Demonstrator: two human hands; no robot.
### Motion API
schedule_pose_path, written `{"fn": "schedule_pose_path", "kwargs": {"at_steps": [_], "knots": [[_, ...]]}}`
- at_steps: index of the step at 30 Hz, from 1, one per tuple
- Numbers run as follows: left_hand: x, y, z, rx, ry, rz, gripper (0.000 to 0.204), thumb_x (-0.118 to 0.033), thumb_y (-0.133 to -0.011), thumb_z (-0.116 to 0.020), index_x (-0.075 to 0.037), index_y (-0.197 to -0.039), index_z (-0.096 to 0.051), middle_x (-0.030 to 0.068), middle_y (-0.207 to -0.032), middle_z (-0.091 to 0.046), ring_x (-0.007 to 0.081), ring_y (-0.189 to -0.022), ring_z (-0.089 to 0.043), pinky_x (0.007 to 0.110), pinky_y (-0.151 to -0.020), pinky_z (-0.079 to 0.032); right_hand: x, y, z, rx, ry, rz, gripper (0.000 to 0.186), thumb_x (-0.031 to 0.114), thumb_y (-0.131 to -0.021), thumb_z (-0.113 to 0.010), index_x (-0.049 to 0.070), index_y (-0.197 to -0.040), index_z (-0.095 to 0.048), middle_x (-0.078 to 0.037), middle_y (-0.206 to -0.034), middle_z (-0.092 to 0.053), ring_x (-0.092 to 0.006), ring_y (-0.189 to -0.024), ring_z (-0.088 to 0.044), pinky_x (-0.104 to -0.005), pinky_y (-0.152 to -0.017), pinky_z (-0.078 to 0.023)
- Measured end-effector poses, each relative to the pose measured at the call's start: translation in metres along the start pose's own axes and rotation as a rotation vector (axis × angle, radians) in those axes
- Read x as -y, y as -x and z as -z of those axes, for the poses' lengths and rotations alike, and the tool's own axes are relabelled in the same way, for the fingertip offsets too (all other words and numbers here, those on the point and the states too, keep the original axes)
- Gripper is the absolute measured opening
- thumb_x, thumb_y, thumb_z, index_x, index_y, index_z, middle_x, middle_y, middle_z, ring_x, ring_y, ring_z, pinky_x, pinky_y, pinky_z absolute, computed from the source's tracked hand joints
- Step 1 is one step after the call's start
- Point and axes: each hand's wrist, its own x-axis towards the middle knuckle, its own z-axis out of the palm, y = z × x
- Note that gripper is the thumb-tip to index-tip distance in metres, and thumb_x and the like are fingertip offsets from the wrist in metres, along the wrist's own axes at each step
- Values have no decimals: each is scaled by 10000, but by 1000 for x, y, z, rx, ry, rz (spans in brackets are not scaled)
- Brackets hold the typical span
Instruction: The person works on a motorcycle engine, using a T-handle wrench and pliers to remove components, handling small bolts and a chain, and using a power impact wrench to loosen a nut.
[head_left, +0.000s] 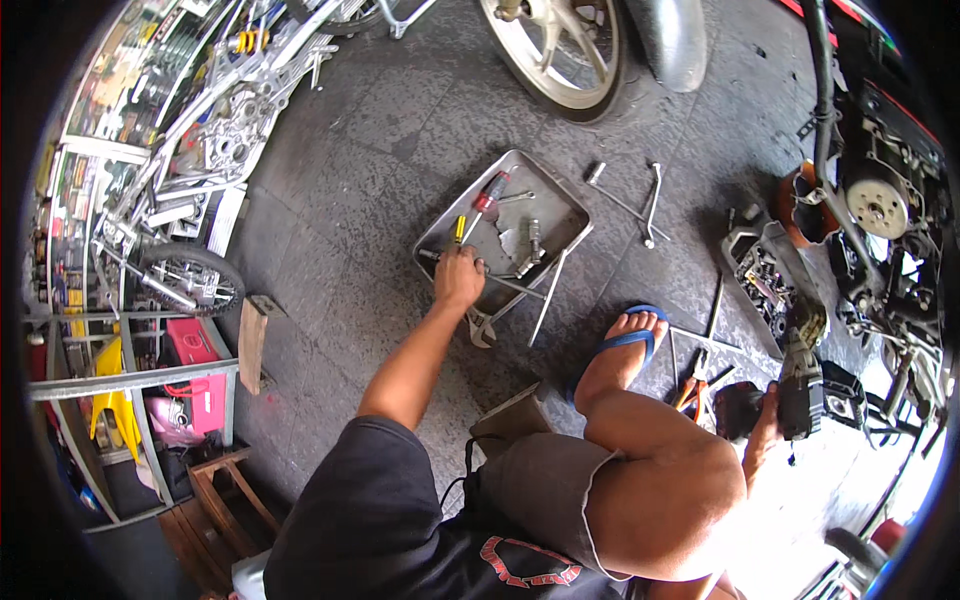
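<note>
My left hand [459, 278] is closed over the near left rim of a metal tray [575, 205]. What its fingers hold cannot be made out. Just beyond them, a yellow-handled screwdriver [460, 229] and a red-and-black-handled screwdriver [490, 192] lie in the tray, with a socket piece [535, 240] further right. An adjustable wrench [482, 328] and a T-shaped wrench [548, 298] rest at the tray's near side. At the right, beyond my knee, my right hand [765, 432] is wrapped round a dark cordless power tool [801, 385], partly hiding its grip.
Two long-handled wrenches [653, 205] lie right of the tray. Orange-handled pliers [692, 385] are beside my sandalled foot [622, 350]. A bin of small parts [768, 285] and an engine [880, 210] stand right. A motorcycle wheel [560, 50] is ahead; a metal shelf [135, 380] stands left.
</note>
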Motion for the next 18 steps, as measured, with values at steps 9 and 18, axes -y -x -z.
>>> {"fn": "schedule_pose_path", "kwargs": {"at_steps": [9,18], "knots": [[-52,-66,-18,887,-502,4,486,-360,-724,-764,-113,-1139,-712,160,-1295,-612,305,-1199,-594,410,-986,-485,-10,-9,-5,-303,154,410,303,264,-898,-687,-4,-1038,-695,-109,-988,-710,-198,-914,-660,-349,-818,-508],[5,-64,-28,248,48,203,369,-213,-736,-718,10,-1030,-701,220,-1063,-690,334,-988,-681,433,-849,-526,87,20,12,-68,-164,171,272,172,-790,-740,13,-1002,-678,-101,-902,-703,-205,-803,-659,-347,-704,-527]]}}
